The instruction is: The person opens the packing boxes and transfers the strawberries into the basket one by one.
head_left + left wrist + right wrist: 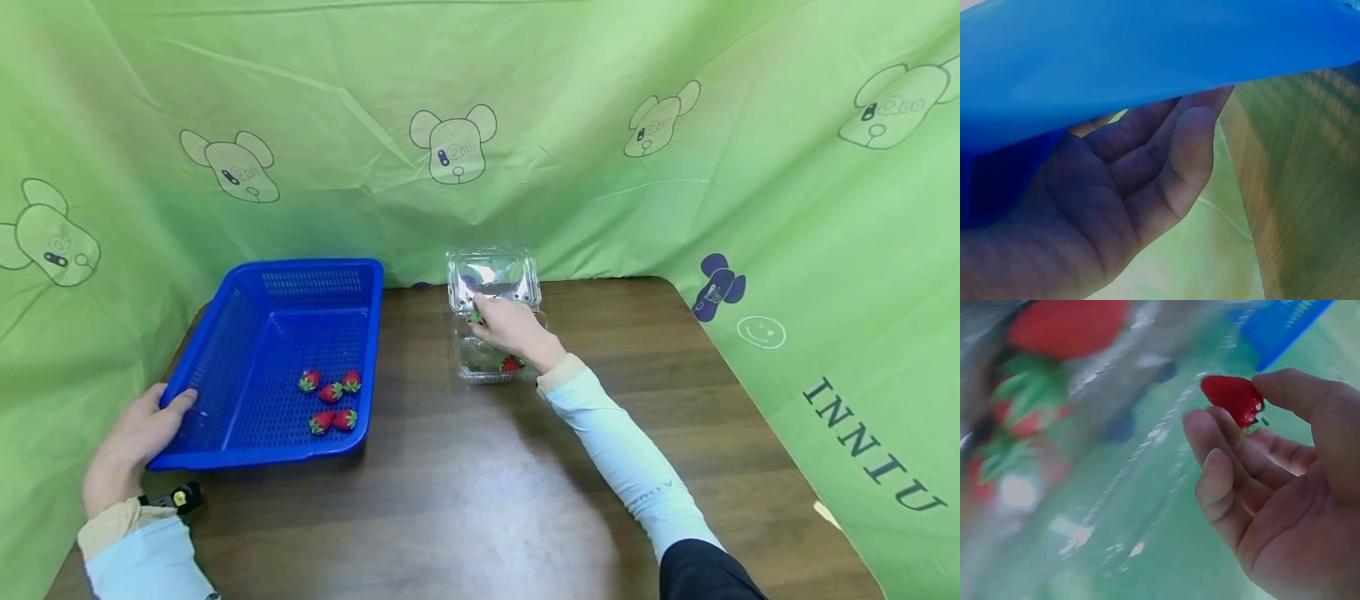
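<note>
On the left, a blue plastic basket (258, 266) is tilted, with several red strawberries (331, 392) lying in its near right corner. My left hand (141, 432) grips the basket's left rim, thumb over the edge; in the left wrist view its fingers (1138, 128) curl beneath the blue wall. Over an open clear plastic clamshell box (471, 377), my right hand (513, 327) pinches a single strawberry (1232, 399) between thumb and fingertips. Another strawberry (512, 364) shows inside the box under that wrist, and the right wrist view shows several strawberries (1072, 328) there.
The box's raised lid (492, 268) leans back near the green curtain (540, 200), which hangs behind and around the brown wooden table (420, 500). A dark watch-like band (180, 498) is on the left wrist.
</note>
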Demonstrator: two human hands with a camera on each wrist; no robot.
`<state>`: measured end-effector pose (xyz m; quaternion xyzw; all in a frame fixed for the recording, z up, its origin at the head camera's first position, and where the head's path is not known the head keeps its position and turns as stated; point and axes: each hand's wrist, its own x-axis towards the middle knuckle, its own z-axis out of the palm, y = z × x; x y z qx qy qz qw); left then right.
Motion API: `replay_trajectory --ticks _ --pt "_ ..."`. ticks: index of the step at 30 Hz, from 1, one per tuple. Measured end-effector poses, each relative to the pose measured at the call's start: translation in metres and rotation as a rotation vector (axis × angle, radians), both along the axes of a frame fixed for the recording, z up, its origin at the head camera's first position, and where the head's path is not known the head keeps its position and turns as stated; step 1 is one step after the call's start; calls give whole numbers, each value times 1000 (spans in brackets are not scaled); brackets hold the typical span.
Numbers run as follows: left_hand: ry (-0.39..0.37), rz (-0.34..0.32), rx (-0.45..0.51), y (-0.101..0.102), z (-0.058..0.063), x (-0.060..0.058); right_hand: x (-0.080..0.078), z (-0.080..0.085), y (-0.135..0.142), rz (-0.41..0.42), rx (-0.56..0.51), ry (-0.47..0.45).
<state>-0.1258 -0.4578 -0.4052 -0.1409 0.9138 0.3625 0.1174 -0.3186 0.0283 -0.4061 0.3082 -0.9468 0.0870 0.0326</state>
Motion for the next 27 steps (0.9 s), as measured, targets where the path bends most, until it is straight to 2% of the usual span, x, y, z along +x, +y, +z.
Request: replay_trajectory --ticks 4,11,15,19,27 --pt "-8 7 32 1 0 -2 6 12 -16 53 -122 57" --pt "-5 1 -14 0 -1 -2 14 30 -54 170 -250 100" --pt "-14 7 4 -1 0 0 18 39 -77 233 -277 131" --pt "-6 2 0 -1 0 0 22 42 -98 247 -283 124" --pt "-9 -18 -47 -3 1 -3 33 36 -135 289 -250 120"
